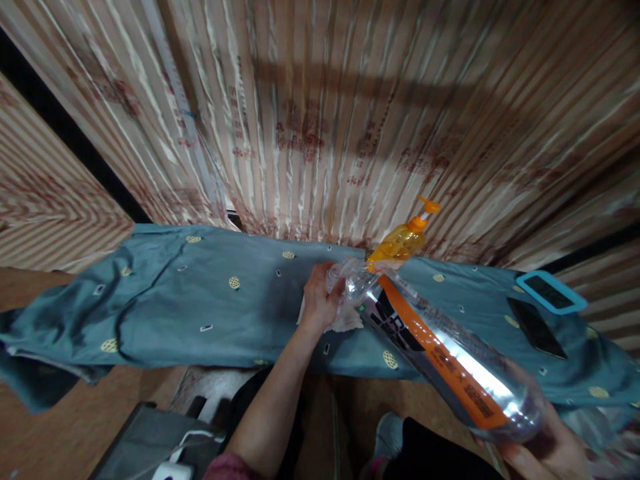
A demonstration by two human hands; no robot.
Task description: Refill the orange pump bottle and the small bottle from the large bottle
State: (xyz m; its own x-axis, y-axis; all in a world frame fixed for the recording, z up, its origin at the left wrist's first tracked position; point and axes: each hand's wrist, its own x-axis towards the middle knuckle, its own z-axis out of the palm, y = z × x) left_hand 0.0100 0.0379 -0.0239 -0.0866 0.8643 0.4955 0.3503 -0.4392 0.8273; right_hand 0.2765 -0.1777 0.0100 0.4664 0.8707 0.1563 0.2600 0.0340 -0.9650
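Note:
A clear plastic bottle (440, 357) with an orange and black label lies tilted, its neck pointing away from me. My right hand (550, 450) holds its base at the lower right. My left hand (320, 297) is closed around the bottle's neck end, together with a white tissue (345, 320) that rests on the blue-green cloth (200, 300). The bottle's cap is hidden under my fingers.
An orange pump bottle (403, 241) stands behind the clear bottle, by the striped curtain (320, 113). A dark phone (535, 328) and a blue-framed device (550, 291) lie on the cloth at right. A grey case (145, 447) sits on the floor below.

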